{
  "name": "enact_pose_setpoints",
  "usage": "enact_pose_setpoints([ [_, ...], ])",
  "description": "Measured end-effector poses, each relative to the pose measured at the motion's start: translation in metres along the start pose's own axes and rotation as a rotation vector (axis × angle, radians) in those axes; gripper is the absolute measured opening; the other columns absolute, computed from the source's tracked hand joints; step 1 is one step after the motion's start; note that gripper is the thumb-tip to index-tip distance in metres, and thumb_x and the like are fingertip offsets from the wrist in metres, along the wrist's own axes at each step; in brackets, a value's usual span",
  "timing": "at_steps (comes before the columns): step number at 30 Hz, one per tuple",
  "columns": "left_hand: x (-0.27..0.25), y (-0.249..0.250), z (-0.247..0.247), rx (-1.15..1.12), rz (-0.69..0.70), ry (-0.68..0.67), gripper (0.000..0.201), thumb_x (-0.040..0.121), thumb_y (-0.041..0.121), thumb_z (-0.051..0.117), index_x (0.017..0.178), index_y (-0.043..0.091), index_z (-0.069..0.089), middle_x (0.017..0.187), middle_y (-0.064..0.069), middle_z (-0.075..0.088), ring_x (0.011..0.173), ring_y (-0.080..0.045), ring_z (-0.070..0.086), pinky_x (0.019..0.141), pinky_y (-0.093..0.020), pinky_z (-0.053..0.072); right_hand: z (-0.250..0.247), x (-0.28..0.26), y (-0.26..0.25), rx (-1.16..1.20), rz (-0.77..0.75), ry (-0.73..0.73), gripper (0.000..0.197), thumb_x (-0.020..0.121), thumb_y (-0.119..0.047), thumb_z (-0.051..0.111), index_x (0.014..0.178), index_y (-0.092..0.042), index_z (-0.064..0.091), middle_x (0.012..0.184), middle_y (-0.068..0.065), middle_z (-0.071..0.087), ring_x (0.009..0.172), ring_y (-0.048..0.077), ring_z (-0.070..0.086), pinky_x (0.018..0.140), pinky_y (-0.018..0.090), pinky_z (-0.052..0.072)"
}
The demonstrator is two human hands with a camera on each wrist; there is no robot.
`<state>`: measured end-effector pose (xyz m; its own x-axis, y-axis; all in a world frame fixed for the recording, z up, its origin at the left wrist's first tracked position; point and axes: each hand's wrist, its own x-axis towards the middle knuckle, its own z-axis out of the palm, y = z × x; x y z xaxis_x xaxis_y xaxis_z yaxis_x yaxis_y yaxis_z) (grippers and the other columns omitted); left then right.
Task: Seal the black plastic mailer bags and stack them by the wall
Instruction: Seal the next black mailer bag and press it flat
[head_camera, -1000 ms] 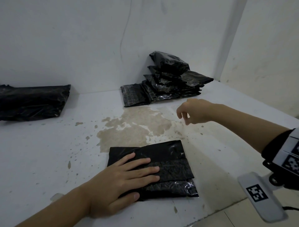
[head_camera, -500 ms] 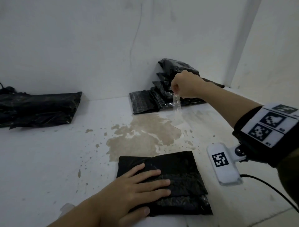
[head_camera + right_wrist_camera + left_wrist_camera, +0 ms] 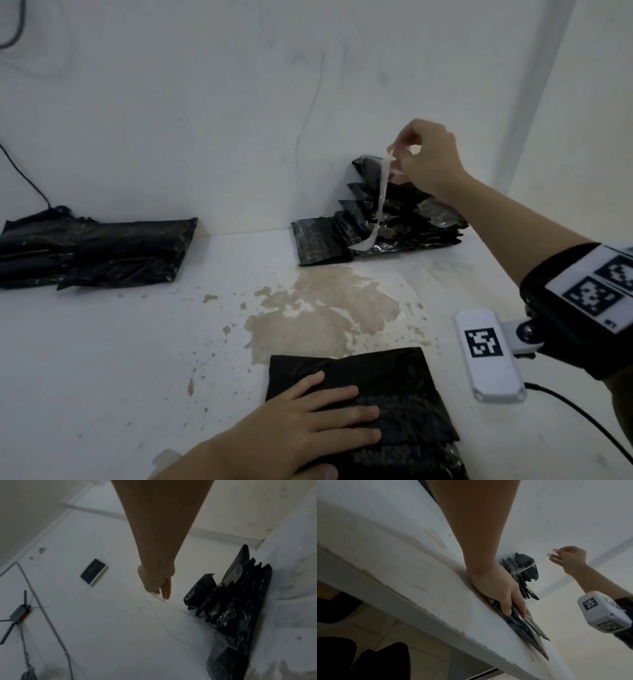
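The left hand (image 3: 301,421) lies flat on the black mailer bag (image 3: 376,383) at the table's (image 3: 102,359) near edge; the right hand (image 3: 424,161) pinches the peeled liner strip (image 3: 378,205) aloft. The bag looks light, limp and slippery, best gripped at its edges.

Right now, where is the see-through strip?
In the head view, the strip dangles from the right hand, up by the wall, over the right pile of bags.
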<state>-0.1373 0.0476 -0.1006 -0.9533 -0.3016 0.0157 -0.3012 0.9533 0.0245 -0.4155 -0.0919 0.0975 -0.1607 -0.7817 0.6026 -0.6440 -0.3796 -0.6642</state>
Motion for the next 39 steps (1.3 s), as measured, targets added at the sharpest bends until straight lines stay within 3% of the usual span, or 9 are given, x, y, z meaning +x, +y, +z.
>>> enact_pose_setpoints([
  [3,0.002,0.006,-0.018,-0.249,0.010,-0.017,0.047,0.102,0.045,0.028,0.148,0.043,0.020,0.156,0.027,0.007,0.144,0.003,-0.004,0.116,-0.026,-0.013,-0.012,-0.023,-0.011,0.431,0.084,-0.031,0.021,0.091,0.007,0.052,0.078,-0.009,0.051,0.099,0.010,0.067,0.066,0.013,0.068,0.063,0.030,0.058],
  [7,-0.001,0.017,-0.032,-0.198,-0.088,-0.046,0.050,0.100,0.043,0.040,0.146,0.047,0.021,0.153,0.014,0.014,0.142,0.005,-0.006,0.112,-0.020,-0.020,-0.025,-0.068,-0.021,0.893,0.231,-0.055,0.021,0.091,0.011,0.048,0.080,-0.008,0.047,0.094,0.013,0.070,0.080,0.026,0.071,0.065,0.032,0.059],
  [11,-0.005,0.031,-0.041,-0.192,-0.115,0.039,0.056,0.094,0.052,0.045,0.147,0.041,0.029,0.139,0.013,0.038,0.137,0.001,0.011,0.113,-0.017,0.001,-0.030,-0.114,-0.033,1.194,0.330,-0.024,0.022,0.092,0.011,0.043,0.081,-0.008,0.046,0.090,0.019,0.071,0.089,0.033,0.071,0.065,0.029,0.058],
  [15,0.016,0.022,-0.037,-0.900,-0.580,0.152,0.032,0.086,0.059,0.051,0.114,0.043,0.052,0.105,0.020,0.067,0.117,-0.004,0.052,0.094,-0.016,0.037,-0.030,-0.147,-0.051,1.360,0.379,-0.001,0.018,0.092,0.006,0.044,0.080,-0.004,0.052,0.104,0.024,0.065,0.094,0.033,0.069,0.069,0.028,0.059],
  [20,0.023,0.030,-0.051,-1.661,-0.782,0.420,0.081,0.094,0.062,0.008,0.112,0.004,0.060,0.102,-0.020,0.071,0.102,-0.027,0.067,0.112,-0.044,0.020,-0.019,-0.174,-0.077,1.450,0.381,-0.072,0.028,0.093,0.005,0.043,0.072,0.001,0.060,0.100,0.021,0.068,0.098,0.034,0.068,0.081,0.033,0.058],
  [24,0.025,0.042,-0.057,-1.773,-0.783,0.453,0.079,0.094,0.060,0.016,0.111,-0.003,0.061,0.105,-0.022,0.070,0.099,-0.030,0.068,0.114,-0.044,0.010,-0.007,-0.188,-0.082,1.516,0.407,-0.100,0.011,0.092,0.006,0.044,0.092,-0.005,0.047,0.115,0.026,0.058,0.099,0.036,0.067,0.073,0.032,0.059],
  [30,0.029,0.043,-0.053,-1.828,-0.831,0.750,0.024,0.096,0.025,0.046,0.080,0.010,0.057,0.068,-0.003,0.069,0.077,-0.018,0.073,0.118,-0.045,0.011,-0.013,-0.201,-0.068,1.476,0.459,-0.065,0.015,0.092,0.005,0.044,0.083,-0.006,0.050,0.102,0.021,0.068,0.095,0.029,0.069,0.067,0.025,0.058],
  [34,0.024,0.040,-0.050,-1.784,-0.835,0.740,0.018,0.094,0.024,0.051,0.083,0.012,0.056,0.075,0.000,0.069,0.080,-0.013,0.072,0.118,-0.045,0.010,-0.026,-0.206,-0.055,1.442,0.500,0.003,0.033,0.091,0.005,0.045,0.063,-0.004,0.060,0.091,0.018,0.071,0.098,0.030,0.068,0.068,0.027,0.059],
  [39,0.029,0.041,-0.045,-1.722,-0.844,0.752,0.018,0.083,0.023,0.064,0.077,0.009,0.056,0.074,0.002,0.062,0.070,-0.014,0.072,0.117,-0.044,0.013,-0.029,-0.205,-0.061,1.479,0.502,0.044,0.020,0.091,0.009,0.044,0.078,-0.007,0.046,0.089,0.019,0.069,0.102,0.035,0.066,0.067,0.028,0.059],
])
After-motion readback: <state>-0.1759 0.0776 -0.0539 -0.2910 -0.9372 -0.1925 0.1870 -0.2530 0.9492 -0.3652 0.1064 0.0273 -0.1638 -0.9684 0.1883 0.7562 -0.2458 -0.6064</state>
